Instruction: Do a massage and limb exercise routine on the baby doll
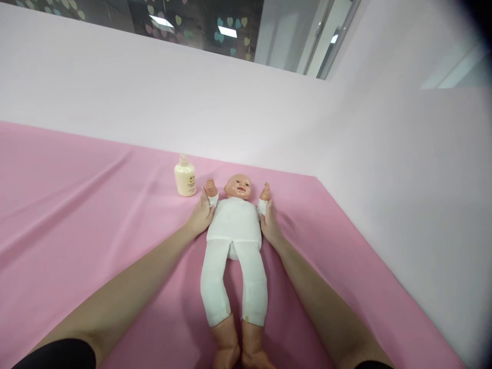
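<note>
A baby doll (pixel 234 220) in a white top and white trousers lies face up on a pink sheet (pixel 96 205), its head away from me and its bare feet near the bottom of the view. My left hand (pixel 201 214) is closed around the doll's arm on the left side, just below its raised hand. On the other side my right hand (pixel 270 223) grips the doll's other arm at the white sleeve. Both doll arms are bent upward beside its head. My fingers are partly hidden behind the sleeves.
A cream pump bottle (pixel 186 178) stands upright just left of the doll's head. White walls (pixel 154 97) rise behind and to the right of the pink surface. Above the back wall is a window (pixel 200 25) with heart-shaped decorations.
</note>
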A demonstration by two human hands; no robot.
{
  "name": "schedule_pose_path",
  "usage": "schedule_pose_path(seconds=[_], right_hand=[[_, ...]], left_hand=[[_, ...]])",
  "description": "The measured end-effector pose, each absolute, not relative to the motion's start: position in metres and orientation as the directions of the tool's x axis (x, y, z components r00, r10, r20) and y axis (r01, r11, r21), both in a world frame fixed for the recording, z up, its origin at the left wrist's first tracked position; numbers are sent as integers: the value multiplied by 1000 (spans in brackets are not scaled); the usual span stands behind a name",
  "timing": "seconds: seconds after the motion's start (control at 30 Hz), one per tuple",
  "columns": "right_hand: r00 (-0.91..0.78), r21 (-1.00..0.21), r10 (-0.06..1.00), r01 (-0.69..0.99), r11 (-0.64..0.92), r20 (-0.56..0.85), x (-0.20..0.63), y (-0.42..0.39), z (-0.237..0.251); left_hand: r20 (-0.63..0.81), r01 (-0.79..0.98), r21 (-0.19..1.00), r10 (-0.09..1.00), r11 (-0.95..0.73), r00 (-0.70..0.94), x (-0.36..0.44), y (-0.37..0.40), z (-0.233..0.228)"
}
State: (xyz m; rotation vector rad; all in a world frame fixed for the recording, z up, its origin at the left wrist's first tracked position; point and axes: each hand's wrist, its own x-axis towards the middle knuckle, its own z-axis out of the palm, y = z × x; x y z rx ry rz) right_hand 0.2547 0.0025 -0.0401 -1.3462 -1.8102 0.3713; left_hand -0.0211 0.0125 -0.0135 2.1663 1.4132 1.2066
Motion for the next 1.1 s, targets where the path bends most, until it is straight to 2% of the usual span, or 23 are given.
schedule_pose_path(seconds=[0.13, 0.27, 0.43, 0.73, 0.97, 1.1], right_hand=[[-82, -615, 889, 694, 375, 450, 257, 4, -41], [-65, -615, 888, 698, 366, 455, 257, 2, -37], [-48, -641, 901, 686, 344, 432, 258, 1, -33], [-47, -692, 928, 652, 310, 371, 259, 2, -33], [-27, -758, 940, 584, 290, 340, 263, 3, -35], [-4, -780, 951, 571, 256, 309, 263, -1, -31]], left_hand=[[399, 687, 613, 903, -390, 156, -23, 13, -16], [366, 779, 527, 918, -339, 151, -24, 11, -14], [409, 829, 451, 902, -332, 139, -24, 8, -9], [361, 797, 501, 918, -338, 163, -26, 10, -8], [353, 812, 522, 933, -260, 72, -29, 16, -16], [353, 813, 519, 932, -265, 79, -30, 16, -16]])
